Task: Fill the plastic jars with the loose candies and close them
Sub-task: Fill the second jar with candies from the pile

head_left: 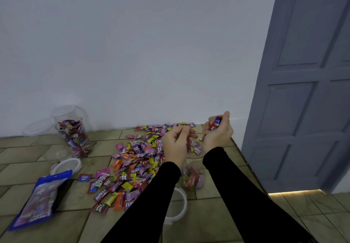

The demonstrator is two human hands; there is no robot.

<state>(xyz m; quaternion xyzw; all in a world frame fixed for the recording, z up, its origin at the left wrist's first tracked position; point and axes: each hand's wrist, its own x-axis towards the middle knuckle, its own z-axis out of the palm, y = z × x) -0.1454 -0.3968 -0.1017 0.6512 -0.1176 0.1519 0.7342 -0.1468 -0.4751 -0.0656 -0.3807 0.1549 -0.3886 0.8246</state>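
My right hand (217, 132) is raised over the jar (193, 174), fingers curled round a bunch of wrapped candies — a red-and-blue wrapper (216, 123) sticks up between thumb and fingertips, and a few more pieces hang just below the curled fingers. My left hand (176, 144) sits just beside it, on the thumb side, fingers bent loosely inward; I cannot tell whether it has hold of anything. Both wrists come out of black sleeves (246, 189).

Directly under my fingers stands the clear plastic jar I am working at, mouth open, with a low layer of mixed candies in its bottom. Its wall shows between my two forearms. Nearer to me than the fingers, partly hidden behind the left sleeve, lies a white lid (178, 206) on the floor.

Beyond and to the left of my left fingers spreads the loose candy pile (136, 167) — purple, yellow, orange and red wrappers scattered over the tiled floor (37, 229), reaching up to the white wall (132, 53). Well off to the left of the hands stands a second jar (75, 138), nearly full and uncovered, with another empty clear jar (70, 112) behind it against the wall. A second white lid (66, 166) lies near its base, and a blue candy bag (39, 199) lies flat nearer to me. A grey door (306, 72) stands to the right of my right fingers.
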